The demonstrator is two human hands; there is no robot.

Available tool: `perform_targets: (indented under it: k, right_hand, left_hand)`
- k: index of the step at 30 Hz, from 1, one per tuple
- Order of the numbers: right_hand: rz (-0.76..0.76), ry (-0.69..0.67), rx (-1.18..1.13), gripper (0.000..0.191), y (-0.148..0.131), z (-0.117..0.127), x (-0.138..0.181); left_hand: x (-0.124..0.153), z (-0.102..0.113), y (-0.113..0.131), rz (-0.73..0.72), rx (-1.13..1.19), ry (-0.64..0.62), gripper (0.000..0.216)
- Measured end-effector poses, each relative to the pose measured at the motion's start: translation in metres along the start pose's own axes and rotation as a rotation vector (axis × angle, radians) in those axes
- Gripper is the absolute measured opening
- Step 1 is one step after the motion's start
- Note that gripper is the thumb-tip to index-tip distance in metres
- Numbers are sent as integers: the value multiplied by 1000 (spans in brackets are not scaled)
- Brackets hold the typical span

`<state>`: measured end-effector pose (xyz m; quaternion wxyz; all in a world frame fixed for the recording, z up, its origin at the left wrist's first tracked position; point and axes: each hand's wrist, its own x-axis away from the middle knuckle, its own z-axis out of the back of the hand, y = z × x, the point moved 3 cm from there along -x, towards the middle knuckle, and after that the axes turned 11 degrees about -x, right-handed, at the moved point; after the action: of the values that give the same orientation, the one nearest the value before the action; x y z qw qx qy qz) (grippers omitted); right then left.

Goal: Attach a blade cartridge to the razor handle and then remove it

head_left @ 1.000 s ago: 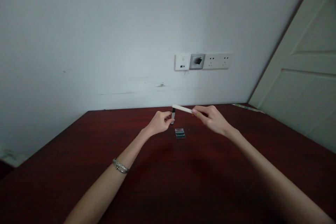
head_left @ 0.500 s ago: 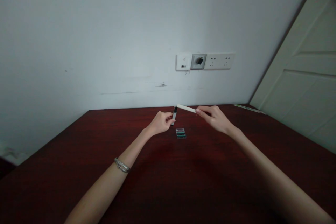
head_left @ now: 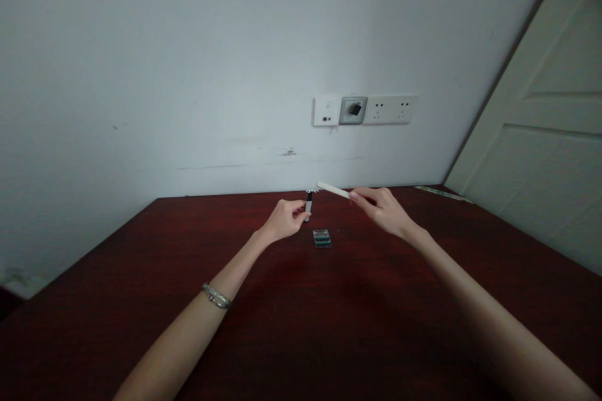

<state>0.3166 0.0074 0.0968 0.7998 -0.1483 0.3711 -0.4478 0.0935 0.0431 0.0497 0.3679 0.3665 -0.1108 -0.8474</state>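
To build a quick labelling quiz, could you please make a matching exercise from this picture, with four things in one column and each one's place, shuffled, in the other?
Things
1. white stick
2. small dark-and-white piece
3. small greenish pack
4. silver bracelet

Places
A. lying on the table
B. worn on the left arm
C. pinched in the right hand
D. pinched in the left hand

Pairs: 1-C; 2-D; 3-A; 4-B

A dark red table (head_left: 329, 326) is running up to a pale wall (head_left: 188, 62). Sockets (head_left: 365, 110) are sitting in a row on the wall, right of centre. A door (head_left: 540, 156) is standing at right. A small pack (head_left: 322, 238) is lying mid-table, and a thin strip (head_left: 442, 193) is lying at the far right corner.
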Motion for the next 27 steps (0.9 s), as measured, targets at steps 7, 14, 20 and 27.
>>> perform_targets:
  k: [7, 14, 20, 27]
  right_hand:
    - [-6, 47, -198, 39, -9, 1, 0]
    - [15, 49, -239, 37, -17, 2, -1]
    - [53, 29, -207, 41, -17, 2, -1]
    - [104, 46, -174, 39, -26, -4, 1]
  left_hand:
    - [1, 0, -5, 118, 202, -12, 19]
    - [-2, 5, -6, 147, 254, -21, 26]
    - [-4, 6, 0, 126, 284, -24, 22]
    - [-3, 6, 7, 123, 331, 44, 17]
